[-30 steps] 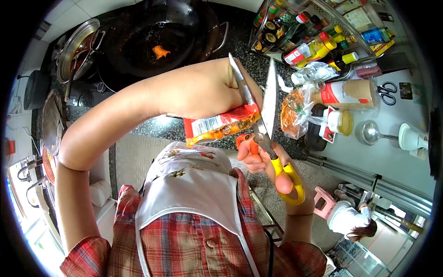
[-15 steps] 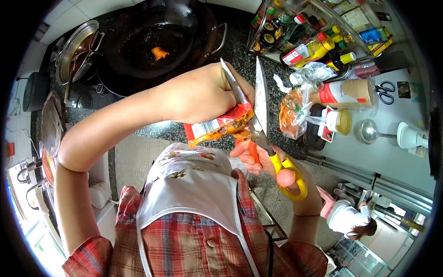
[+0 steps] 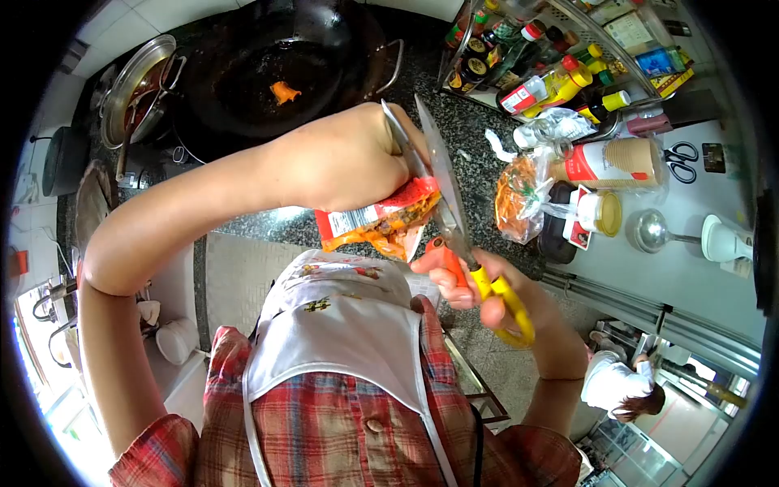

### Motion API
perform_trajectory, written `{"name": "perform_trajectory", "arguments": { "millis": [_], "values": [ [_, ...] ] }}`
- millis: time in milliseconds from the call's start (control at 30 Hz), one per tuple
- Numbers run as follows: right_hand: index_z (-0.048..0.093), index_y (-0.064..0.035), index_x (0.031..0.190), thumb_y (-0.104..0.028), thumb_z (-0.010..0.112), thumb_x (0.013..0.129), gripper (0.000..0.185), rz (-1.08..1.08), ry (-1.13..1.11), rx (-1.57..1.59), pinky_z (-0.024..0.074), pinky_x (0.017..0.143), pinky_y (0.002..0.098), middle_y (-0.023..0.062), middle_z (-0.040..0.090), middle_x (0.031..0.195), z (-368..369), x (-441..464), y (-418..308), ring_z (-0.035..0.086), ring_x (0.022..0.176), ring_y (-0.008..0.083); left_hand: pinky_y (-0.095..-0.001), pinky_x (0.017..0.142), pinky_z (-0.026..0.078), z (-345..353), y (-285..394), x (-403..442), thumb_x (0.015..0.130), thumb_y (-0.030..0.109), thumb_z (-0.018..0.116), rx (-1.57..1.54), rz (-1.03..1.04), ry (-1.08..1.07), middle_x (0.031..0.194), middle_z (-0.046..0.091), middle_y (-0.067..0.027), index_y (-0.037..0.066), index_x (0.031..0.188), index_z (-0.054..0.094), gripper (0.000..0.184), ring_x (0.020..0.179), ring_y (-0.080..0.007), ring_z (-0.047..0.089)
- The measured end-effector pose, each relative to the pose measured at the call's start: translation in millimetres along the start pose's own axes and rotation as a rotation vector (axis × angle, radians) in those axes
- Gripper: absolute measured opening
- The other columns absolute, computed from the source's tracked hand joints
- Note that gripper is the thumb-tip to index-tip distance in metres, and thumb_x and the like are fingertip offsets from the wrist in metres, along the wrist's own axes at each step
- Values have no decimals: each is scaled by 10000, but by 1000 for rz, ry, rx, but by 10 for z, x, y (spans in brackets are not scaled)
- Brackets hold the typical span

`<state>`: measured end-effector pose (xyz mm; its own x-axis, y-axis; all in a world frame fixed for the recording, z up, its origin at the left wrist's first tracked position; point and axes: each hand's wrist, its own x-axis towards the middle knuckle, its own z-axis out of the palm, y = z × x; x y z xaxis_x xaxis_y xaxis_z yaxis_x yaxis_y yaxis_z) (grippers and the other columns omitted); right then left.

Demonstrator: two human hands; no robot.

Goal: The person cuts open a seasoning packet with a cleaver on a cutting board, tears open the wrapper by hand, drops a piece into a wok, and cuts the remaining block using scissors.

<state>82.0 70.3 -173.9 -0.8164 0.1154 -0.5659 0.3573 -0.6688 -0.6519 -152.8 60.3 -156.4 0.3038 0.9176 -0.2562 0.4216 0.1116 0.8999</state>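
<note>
Over the counter [image 3: 477,178], near its front edge, your left hand [image 3: 349,162] is clamped on the packet [image 3: 350,220], which hangs between the wok [image 3: 215,105] and your apron [image 3: 333,357], orange contents [image 3: 406,217] showing along the side nearest you. Your right hand [image 3: 501,268] grips the scissors [image 3: 456,231] by the handles, blades parted at the packet's right end; blade contact: cannot tell. One orange lump [image 3: 284,92] lies inside the wok.

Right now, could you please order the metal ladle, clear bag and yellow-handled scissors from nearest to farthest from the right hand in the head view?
1. Yellow-handled scissors, held in the right hand.
2. Clear bag, ahead and to the right.
3. Metal ladle, farther to the right.
</note>
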Motion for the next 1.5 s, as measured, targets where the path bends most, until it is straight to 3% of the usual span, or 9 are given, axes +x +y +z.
{"name": "perform_trajectory", "arguments": {
  "millis": [100, 300, 400, 667, 1100, 1167, 1200, 1467, 1500],
  "values": [
    [330, -16, 1286, -204, 760, 703, 749, -73, -194, 159, 392, 600, 176, -7, 400, 925, -172, 53, 202, 441, 704, 39, -286, 520, 395, 6, 2, -7, 636, -60, 399, 53, 49, -28, 535, 483, -89, -55, 659, 511, 115, 541, -117, 480],
    [299, -9, 1310, -287, 801, 647, 876, -167, -158, -69, 371, 878, 298, 36, 437, 1088, -73, 14, 38, 454, 998, 140, -285, 521, 400, -132, 145, 17, 651, -43, 423, 29, 186, -4, 537, 485, -95, -63, 630, 513, 95, 539, -137, 494],
    [363, 0, 1262, -274, 700, 749, 673, -267, -408, 461, 415, 659, 234, 50, 482, 883, 35, 77, 108, 500, 749, 112, -261, 559, 426, -268, 118, 78, 680, -16, 452, -56, 256, -48, 553, 512, -86, -64, 624, 538, 114, 574, -134, 524],
    [429, -8, 1152, 25, 658, 666, 539, -406, -273, 320, 350, 551, 150, -10, 426, 847, -5, 297, 301, 401, 657, 40, -246, 515, 392, -212, 17, 101, 708, -5, 424, -170, 25, -138, 557, 484, -30, -56, 637, 503, 117, 545, -91, 470],
    [416, -13, 1183, -297, 751, 609, 722, -188, -417, 639, 334, 525, 176, -11, 427, 850, -44, 551, 569, 438, 619, 72, -288, 692, 457, -39, -192, 119, 721, -68, 407, 142, 3, 10, 748, 616, -119, -42, 888, 600, 257, 734, -162, 570],
    [407, -58, 1145, -724, 712, 424, 1027, -361, -100, 54, 306, 565, 240, -3, 336, 834, 40, 566, 524, 379, 671, 103, -306, 708, 462, 32, -174, 127, 722, -59, 395, 77, 21, 18, 774, 632, -144, -33, 915, 606, 287, 751, -181, 585],
    [401, -29, 1229, -588, 767, 504, 986, -449, -203, 101, 371, 749, 263, 20, 439, 896, 15, 570, 535, 444, 804, 116, -309, 707, 463, 39, -183, 140, 718, -57, 394, 126, -8, -19, 766, 632, -145, -40, 905, 605, 282, 748, -185, 589],
    [438, 13, 1181, -591, 701, 627, 861, -268, -119, 289, 320, 609, 184, -51, 382, 769, 42, 476, 551, 365, 656, 47, -266, 643, 469, 154, -171, -1, 720, -53, 391, -91, 56, 37, 713, 622, -92, -64, 852, 598, 246, 669, -146, 589],
    [478, 1, 1115, -561, 711, 632, 778, 136, 24, 383, 312, 549, 198, -66, 354, 708, 16, 505, 520, 345, 590, 41, -272, 652, 475, 218, -169, -6, 750, -45, 409, -147, 68, 103, 710, 621, -87, -54, 871, 601, 227, 673, -144, 590]
  ]
}}
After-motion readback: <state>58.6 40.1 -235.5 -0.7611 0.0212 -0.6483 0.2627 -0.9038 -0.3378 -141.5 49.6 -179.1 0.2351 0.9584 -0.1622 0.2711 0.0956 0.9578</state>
